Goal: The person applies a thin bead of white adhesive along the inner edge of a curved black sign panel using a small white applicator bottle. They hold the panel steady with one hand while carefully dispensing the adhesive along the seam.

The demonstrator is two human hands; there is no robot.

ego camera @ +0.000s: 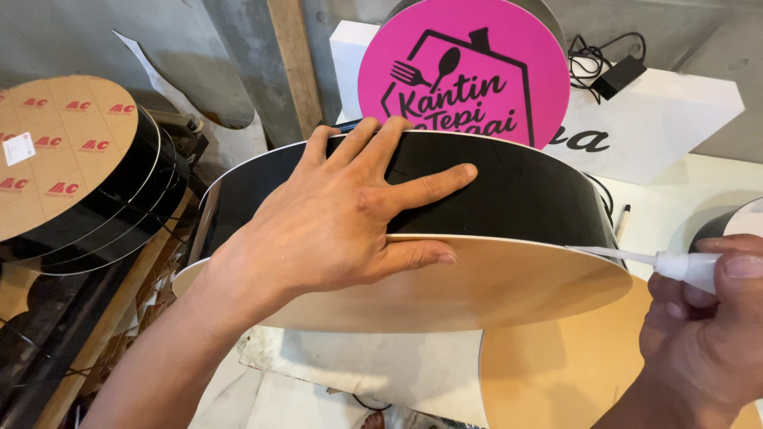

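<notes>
My left hand point(342, 214) lies flat with fingers spread on the black curved side wall point(540, 195) of a round sign box, thumb along the seam with its pale round face panel point(493, 290). My right hand point(707, 334) at the right edge grips a small white glue bottle point(687, 266). The bottle's thin nozzle tip touches the seam between black wall and pale panel at the right.
A pink round sign point(469, 48) stands behind the box. Stacked black round boxes with brown paper faces point(71, 159) sit at the left. A white board point(660, 119) with a black adapter and cable point(616, 75) lies at the back right. Another pale disc point(556, 373) lies below.
</notes>
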